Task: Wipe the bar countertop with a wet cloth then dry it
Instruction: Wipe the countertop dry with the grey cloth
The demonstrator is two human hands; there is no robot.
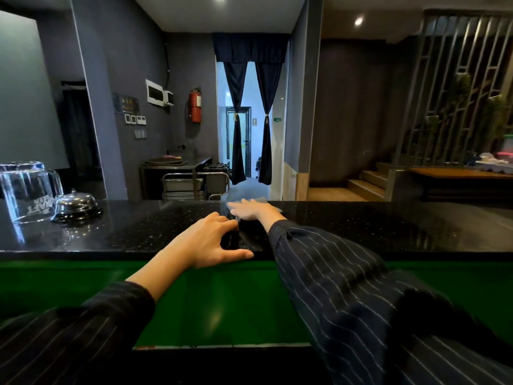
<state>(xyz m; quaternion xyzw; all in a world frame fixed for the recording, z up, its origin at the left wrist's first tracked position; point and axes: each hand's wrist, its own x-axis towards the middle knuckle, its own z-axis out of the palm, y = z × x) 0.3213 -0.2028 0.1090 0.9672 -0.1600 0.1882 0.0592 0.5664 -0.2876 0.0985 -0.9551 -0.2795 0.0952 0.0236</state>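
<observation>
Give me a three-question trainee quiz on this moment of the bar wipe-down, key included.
1. True or false: the glass mug stands mouth-down, to the left of the service bell.
2. Fill in: the left hand rests on the ____ edge of the countertop.
3. The cloth lies flat under: A) the left hand, B) the right hand, C) the service bell.
Key: 1 true; 2 near; 3 B.
</observation>
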